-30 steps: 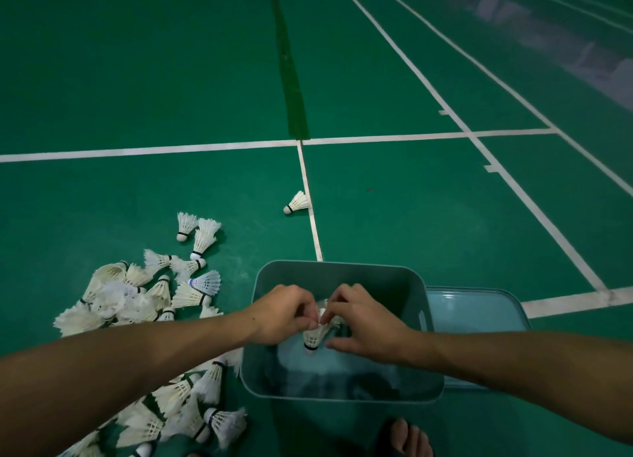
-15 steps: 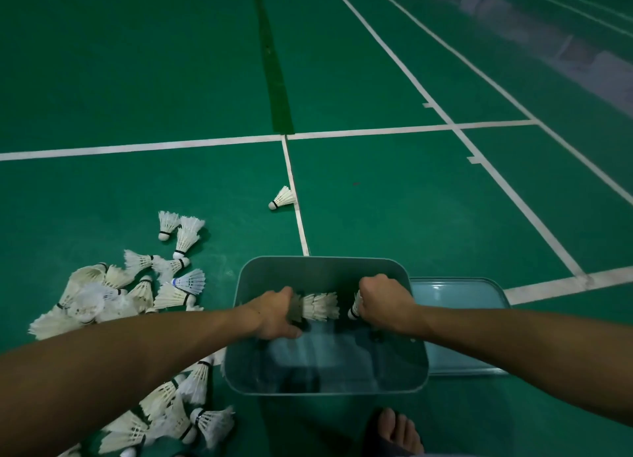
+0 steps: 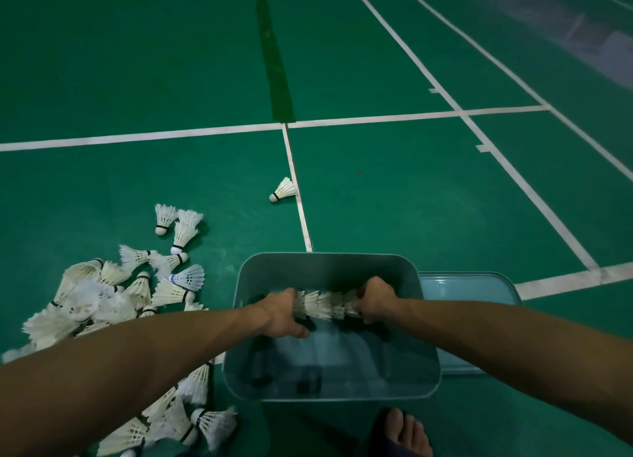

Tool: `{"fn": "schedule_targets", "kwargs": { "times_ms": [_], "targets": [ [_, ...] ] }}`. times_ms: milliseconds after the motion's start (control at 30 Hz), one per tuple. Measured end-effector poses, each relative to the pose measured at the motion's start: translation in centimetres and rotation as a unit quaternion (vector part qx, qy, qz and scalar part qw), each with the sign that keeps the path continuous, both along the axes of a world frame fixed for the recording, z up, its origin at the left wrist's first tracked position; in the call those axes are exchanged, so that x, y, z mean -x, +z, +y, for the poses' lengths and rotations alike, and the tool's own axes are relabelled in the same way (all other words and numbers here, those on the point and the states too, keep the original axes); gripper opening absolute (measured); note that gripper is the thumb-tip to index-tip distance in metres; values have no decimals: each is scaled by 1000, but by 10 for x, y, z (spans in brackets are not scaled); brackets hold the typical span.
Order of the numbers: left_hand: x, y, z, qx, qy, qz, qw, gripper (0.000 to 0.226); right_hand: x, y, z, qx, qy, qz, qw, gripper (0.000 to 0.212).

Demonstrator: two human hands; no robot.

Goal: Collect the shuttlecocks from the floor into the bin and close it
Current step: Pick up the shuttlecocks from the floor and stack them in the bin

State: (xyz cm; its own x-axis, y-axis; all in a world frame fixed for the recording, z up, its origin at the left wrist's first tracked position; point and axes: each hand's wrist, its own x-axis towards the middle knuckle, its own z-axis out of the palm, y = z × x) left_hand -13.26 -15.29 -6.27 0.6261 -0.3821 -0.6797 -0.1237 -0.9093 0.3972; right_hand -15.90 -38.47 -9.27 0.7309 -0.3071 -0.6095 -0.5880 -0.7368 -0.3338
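White feathered shuttlecocks, nested into a short row (image 3: 323,305), sit just below the middle of the frame, held level over the open bin (image 3: 424,323). The left hand (image 3: 279,314) has its fingers curled round the left end of the row; the right hand (image 3: 375,299) grips the right end, fingers closed on it. Both forearms reach in from the bottom corners. The bin is a grey-blue plastic tub with rounded corners standing on the green floor (image 3: 411,199), and its inside looks dark and glossy. Its lid (image 3: 479,287) lies flat on the floor, partly tucked behind the bin's right side. At lower left a loose heap of shuttlecocks (image 3: 113,292) spreads over the floor beside the bin. A single shuttlecock (image 3: 283,190) lies apart, above the bin, touching a white court line (image 3: 297,189). A bare foot in a dark sandal (image 3: 402,434) shows at the bottom edge.
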Motion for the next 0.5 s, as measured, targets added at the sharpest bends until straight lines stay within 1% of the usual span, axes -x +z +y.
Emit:
{"fn": "schedule_targets", "kwargs": {
  "times_ms": [100, 200, 300, 333, 400, 467, 500],
  "targets": [
    [-1, 1, 1, 4, 13, 3, 1000, 79, -1, -10, 6, -37, -22, 21, 999, 13],
    [-1, 6, 1, 10, 24, 0, 1000, 83, 3, -12, 5, -82, -79, 29, 993, 13],
    [-1, 15, 2, 36, 22, -5, 999, 83, 8, -5, 2, -83, -89, 29, 992, 17],
    [-2, 19, 3, 53, 21, -6, 998, 78, 10, -1, 1, -74, -75, 26, 994, 16],
    [-4, 31, 7, 101, 23, -12, 995, 58, 10, 14, -1, -29, -19, 5, 999, 16],
    [-5, 50, 14, 142, 17, -39, 989, 37, 14, 34, 1, 22, 44, -43, 998, 14],
    [-5, 62, 20, 155, 5, -63, 986, 29, 17, 46, 5, 31, 75, -74, 994, 14]
  ]
}}
